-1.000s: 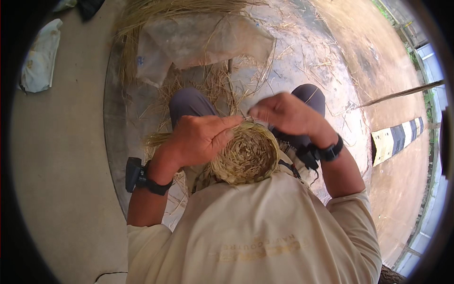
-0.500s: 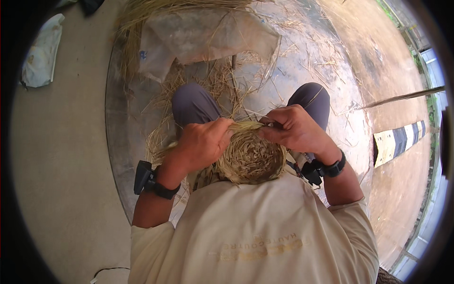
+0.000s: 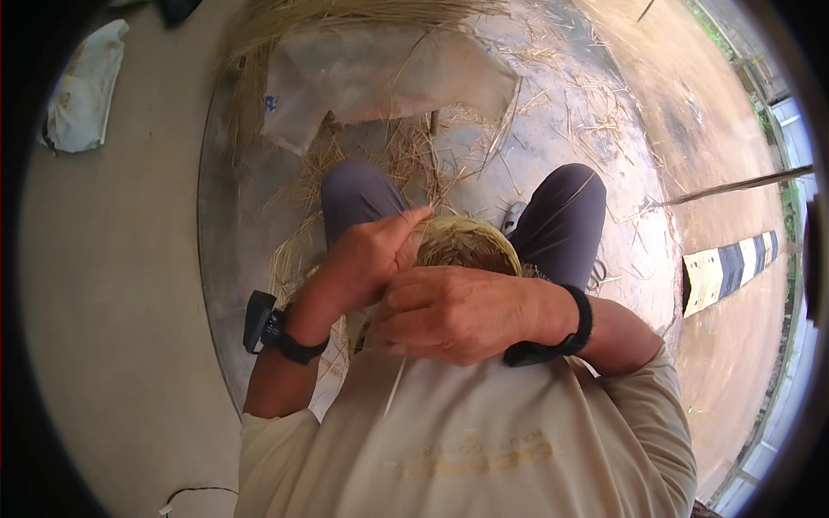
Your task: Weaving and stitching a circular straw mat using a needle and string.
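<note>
A round basket of coiled straw (image 3: 471, 235) sits between my knees, its opening facing up and partly covered by my hands. My left hand (image 3: 373, 257) is closed on the basket's left edge, the forefinger stretched along the rim. My right hand (image 3: 462, 312) crosses in front of the basket, close to my shirt, with its fingers curled together. A thin pale strand (image 3: 395, 386) hangs below those fingers over the shirt and appears pinched in them. The right fingertips are mostly hidden by the back of the hand.
Loose straw (image 3: 393, 142) litters the sheet on the ground ahead. A clear plastic sheet (image 3: 380, 73) lies beyond it, beside a bundle of long straw (image 3: 363, 17). A white bag (image 3: 85, 91) lies far left. To the right are a striped barrier (image 3: 730, 269) and a thin pole (image 3: 734, 187).
My right hand has come from the basket's far rim back toward my body, crossing leftward near my left hand. The basket is now more covered. The left hand keeps its place at the edge.
</note>
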